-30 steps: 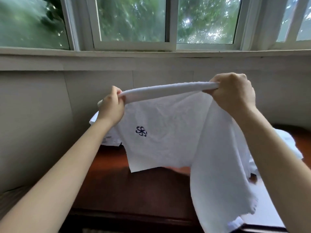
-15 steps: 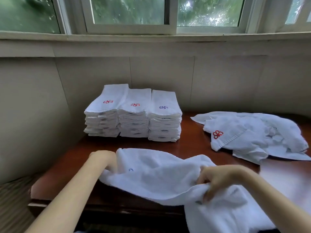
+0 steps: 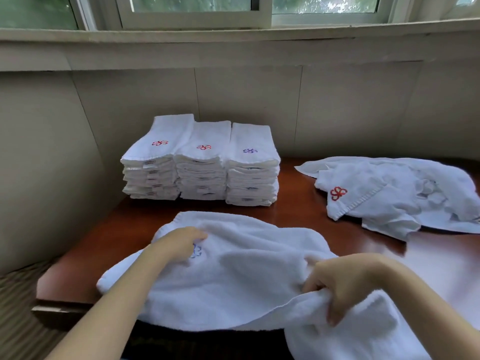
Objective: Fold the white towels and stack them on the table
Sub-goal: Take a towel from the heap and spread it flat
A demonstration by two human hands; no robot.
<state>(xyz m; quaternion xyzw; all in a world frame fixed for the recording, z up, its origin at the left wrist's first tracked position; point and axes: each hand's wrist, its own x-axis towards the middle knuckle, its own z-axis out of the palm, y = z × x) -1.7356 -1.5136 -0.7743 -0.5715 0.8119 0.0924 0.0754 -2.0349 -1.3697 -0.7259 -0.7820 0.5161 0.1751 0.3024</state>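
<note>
While right hand (image 3: 348, 284) pinches towel (image 3: 246, 271) — left hand (image 3: 179, 242) rests atop.

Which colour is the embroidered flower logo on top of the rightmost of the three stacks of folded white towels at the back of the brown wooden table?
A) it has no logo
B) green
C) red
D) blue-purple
D: the rightmost stack of folded white towels shows a blue-purple flower logo on its top towel.

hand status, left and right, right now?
Left hand: resting on the towel; cannot tell whether it pinches the cloth.
Right hand: closed, gripping a bunched fold of the same towel.
</note>
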